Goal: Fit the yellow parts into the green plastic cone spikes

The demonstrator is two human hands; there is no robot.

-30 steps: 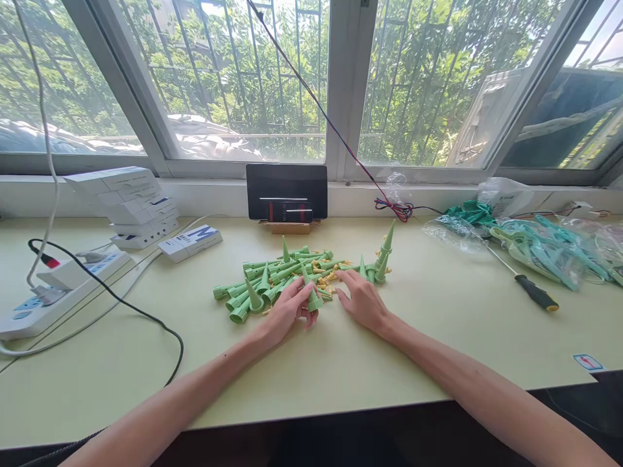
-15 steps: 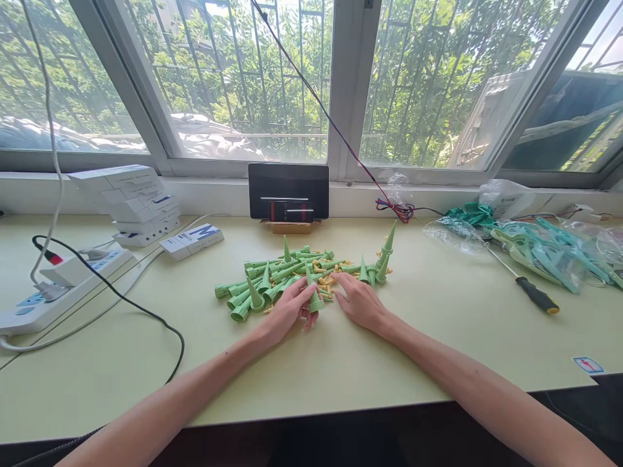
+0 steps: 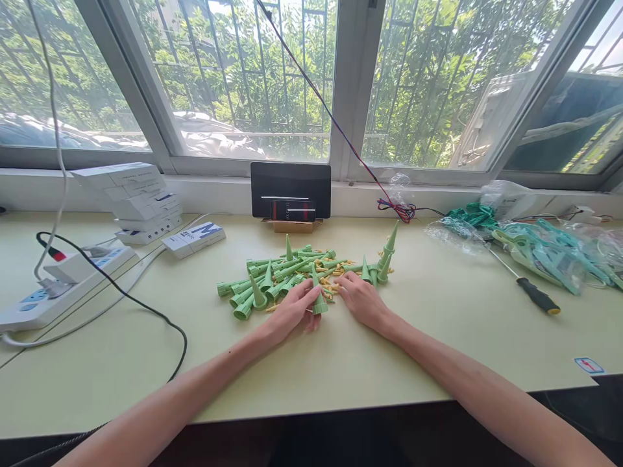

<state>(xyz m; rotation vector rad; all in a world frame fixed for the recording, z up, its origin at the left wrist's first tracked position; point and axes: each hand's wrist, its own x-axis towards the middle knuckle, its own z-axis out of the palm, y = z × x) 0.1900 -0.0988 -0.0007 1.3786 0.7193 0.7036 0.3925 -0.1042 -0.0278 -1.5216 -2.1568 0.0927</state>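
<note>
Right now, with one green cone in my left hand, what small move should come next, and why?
Probably pinch one of the yellow pieces with the right hand: its fingers lie among them, and the left hand holds the green cone close by.

The pale green table [image 3: 341,363] carries a heap of green plastic cones [image 3: 282,275] at its middle, a white power strip [image 3: 68,280], black cable [image 3: 113,287] and stacked white boxes [image 3: 141,201] on the left, and a screwdriver [image 3: 537,295] beside bagged teal parts [image 3: 549,253] on the right.
</note>
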